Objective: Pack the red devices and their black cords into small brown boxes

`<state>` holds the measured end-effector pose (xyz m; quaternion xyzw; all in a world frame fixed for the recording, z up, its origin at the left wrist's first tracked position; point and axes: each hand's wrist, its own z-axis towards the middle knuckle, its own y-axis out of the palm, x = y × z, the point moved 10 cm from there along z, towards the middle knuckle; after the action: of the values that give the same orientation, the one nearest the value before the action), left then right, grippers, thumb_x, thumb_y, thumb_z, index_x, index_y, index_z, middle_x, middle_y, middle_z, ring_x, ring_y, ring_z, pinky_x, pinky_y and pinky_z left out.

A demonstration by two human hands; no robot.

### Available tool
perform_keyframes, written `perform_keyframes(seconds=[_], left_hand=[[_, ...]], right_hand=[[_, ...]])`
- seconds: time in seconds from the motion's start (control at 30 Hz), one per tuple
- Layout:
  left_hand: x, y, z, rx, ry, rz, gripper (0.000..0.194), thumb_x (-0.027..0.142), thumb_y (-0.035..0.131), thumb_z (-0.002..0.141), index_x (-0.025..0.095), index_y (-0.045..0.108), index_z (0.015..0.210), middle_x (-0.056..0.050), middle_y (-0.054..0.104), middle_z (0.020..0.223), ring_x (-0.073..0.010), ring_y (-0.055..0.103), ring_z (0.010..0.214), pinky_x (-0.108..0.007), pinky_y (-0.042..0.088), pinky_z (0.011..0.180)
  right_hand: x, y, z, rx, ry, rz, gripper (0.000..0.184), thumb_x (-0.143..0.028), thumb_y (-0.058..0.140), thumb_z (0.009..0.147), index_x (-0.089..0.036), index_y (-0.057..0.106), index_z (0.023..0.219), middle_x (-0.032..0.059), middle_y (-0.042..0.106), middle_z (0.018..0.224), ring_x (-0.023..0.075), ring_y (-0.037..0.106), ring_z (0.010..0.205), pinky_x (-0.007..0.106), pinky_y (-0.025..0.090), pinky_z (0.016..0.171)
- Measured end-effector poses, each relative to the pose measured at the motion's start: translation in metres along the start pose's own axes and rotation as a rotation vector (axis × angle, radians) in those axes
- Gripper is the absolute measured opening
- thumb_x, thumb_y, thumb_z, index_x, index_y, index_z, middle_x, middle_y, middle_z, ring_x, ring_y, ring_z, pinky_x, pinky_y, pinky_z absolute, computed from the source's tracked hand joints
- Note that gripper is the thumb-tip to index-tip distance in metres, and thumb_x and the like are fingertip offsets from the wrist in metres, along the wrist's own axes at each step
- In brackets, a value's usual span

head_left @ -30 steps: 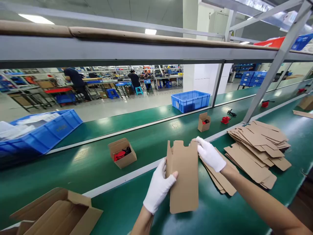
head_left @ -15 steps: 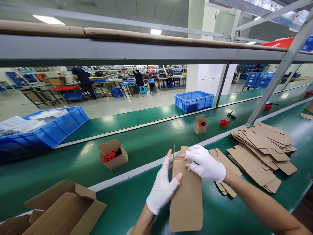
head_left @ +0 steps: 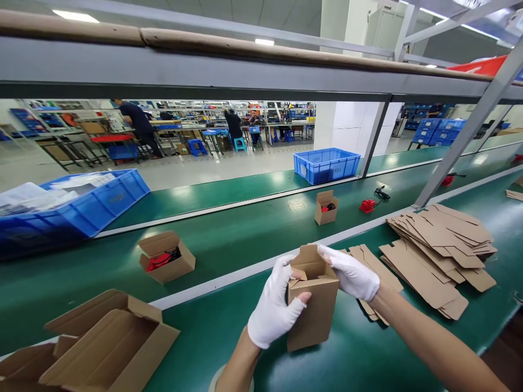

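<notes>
Both of my hands wear white gloves and hold a small brown cardboard box (head_left: 312, 307) above the green bench (head_left: 351, 354). My left hand (head_left: 274, 305) grips its left side, thumb across the front. My right hand (head_left: 350, 272) presses on the box's top flaps from the right, fingers closed on the rim. The box stands upright with its top open. Just behind my right hand lies a small pile of flat cardboard blanks (head_left: 370, 258).
A larger stack of flat blanks (head_left: 439, 245) lies at the right. On the conveyor belt (head_left: 229, 239) sit two open boxes (head_left: 163, 257) (head_left: 326, 207) with red and black parts, plus a loose red part (head_left: 367, 205). Large open cartons (head_left: 102, 343) stand at lower left; blue crates (head_left: 77, 204) (head_left: 326, 164) behind.
The flat blank has been opened up into a box shape between my hands. The boxes on the conveyor have shifted to the left.
</notes>
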<state>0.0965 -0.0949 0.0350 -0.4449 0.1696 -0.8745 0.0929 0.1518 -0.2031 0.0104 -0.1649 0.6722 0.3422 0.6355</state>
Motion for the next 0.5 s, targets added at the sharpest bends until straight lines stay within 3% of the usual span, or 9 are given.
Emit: perform_keyframes(seconds=[0.13, 0.27, 0.37, 0.5], left_hand=[[0.005, 0.002, -0.001, -0.041, 0.057, 0.038, 0.021, 0.032, 0.060, 0.085, 0.021, 0.047, 0.097, -0.008, 0.044, 0.125, -0.0226, 0.047, 0.113, -0.036, 0.038, 0.092], [0.006, -0.003, -0.003, -0.007, 0.098, -0.042, 0.026, 0.029, 0.063, 0.083, 0.021, 0.045, 0.098, -0.006, 0.051, 0.112, -0.0190, 0.052, 0.100, -0.032, 0.041, 0.084], [0.011, -0.004, -0.004, 0.007, 0.166, -0.061, 0.025, 0.026, 0.064, 0.083, 0.021, 0.045, 0.099, -0.005, 0.053, 0.104, -0.0172, 0.052, 0.092, -0.031, 0.041, 0.082], [0.019, 0.003, -0.005, -0.045, 0.223, -0.059, 0.024, 0.025, 0.063, 0.083, 0.020, 0.046, 0.098, -0.005, 0.055, 0.094, -0.0156, 0.049, 0.081, -0.029, 0.039, 0.075]], right_hand=[[0.016, 0.009, 0.003, -0.059, 0.084, 0.096, 0.052, -0.021, 0.069, 0.070, -0.019, 0.056, 0.120, 0.0064, 0.059, 0.121, 0.0228, 0.052, 0.115, 0.035, 0.039, 0.100], [0.016, 0.008, 0.005, -0.210, 0.141, 0.061, 0.053, -0.025, 0.067, 0.069, -0.018, 0.058, 0.121, 0.0057, 0.055, 0.127, 0.0230, 0.048, 0.119, 0.034, 0.035, 0.102], [0.006, 0.010, 0.007, -0.327, 0.205, -0.240, 0.049, -0.030, 0.065, 0.073, -0.016, 0.058, 0.120, 0.0054, 0.058, 0.121, 0.0224, 0.053, 0.108, 0.031, 0.041, 0.090], [0.003, 0.022, 0.008, -0.451, 0.273, -0.832, 0.027, -0.034, 0.064, 0.075, -0.015, 0.064, 0.095, -0.0012, 0.061, 0.085, 0.0162, 0.055, 0.077, 0.023, 0.039, 0.065]])
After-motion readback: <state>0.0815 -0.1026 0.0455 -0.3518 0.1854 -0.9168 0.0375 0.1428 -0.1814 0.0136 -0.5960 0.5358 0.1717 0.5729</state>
